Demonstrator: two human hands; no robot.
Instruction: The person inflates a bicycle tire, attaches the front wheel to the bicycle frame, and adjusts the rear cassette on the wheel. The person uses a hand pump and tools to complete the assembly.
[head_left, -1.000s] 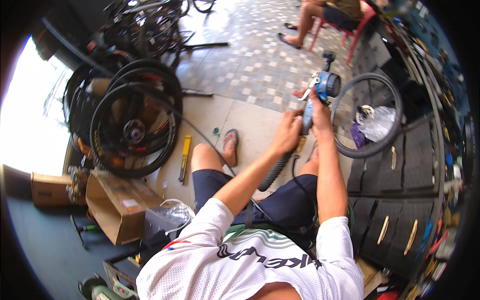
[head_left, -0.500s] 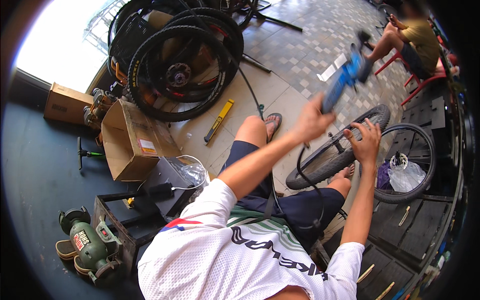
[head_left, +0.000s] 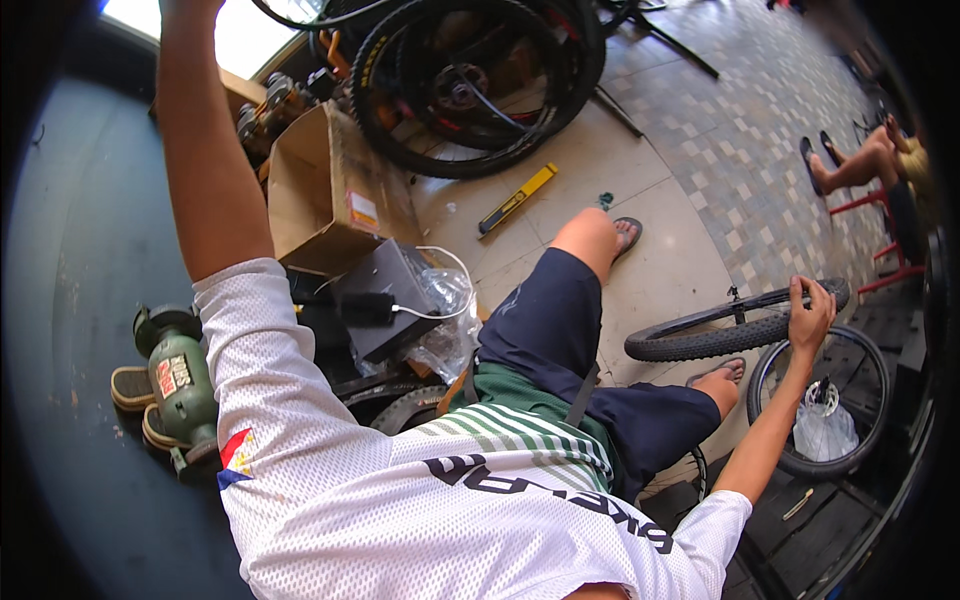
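Observation:
A bicycle wheel (head_left: pixel 705 345) with a black knobby tyre leans low in front of me, to the right, seen nearly edge-on. My right hand (head_left: pixel 812 318) grips its right end, the fingers bent over the tyre. My left arm (head_left: pixel 215 150) stretches far up and to the left. Its hand lies past the top edge, so whatever it holds is hidden. A black hose (head_left: pixel 320 22) curves across the top, near that arm.
Several wheels (head_left: pixel 375 125) stand at the back. A cardboard box (head_left: pixel 310 200), a grey box (head_left: pixel 375 335) with a white cable and a green bench grinder (head_left: pixel 185 385) are on the left. Another wheel (head_left: pixel 755 400) stands at right, near a seated person (head_left: pixel 875 170). A yellow tool (head_left: pixel 518 200) lies on the floor.
My left hand has swung up and left out of view, with the blue handheld tool it held over the wheel. My right hand has closed on the tyre. The view has shifted left.

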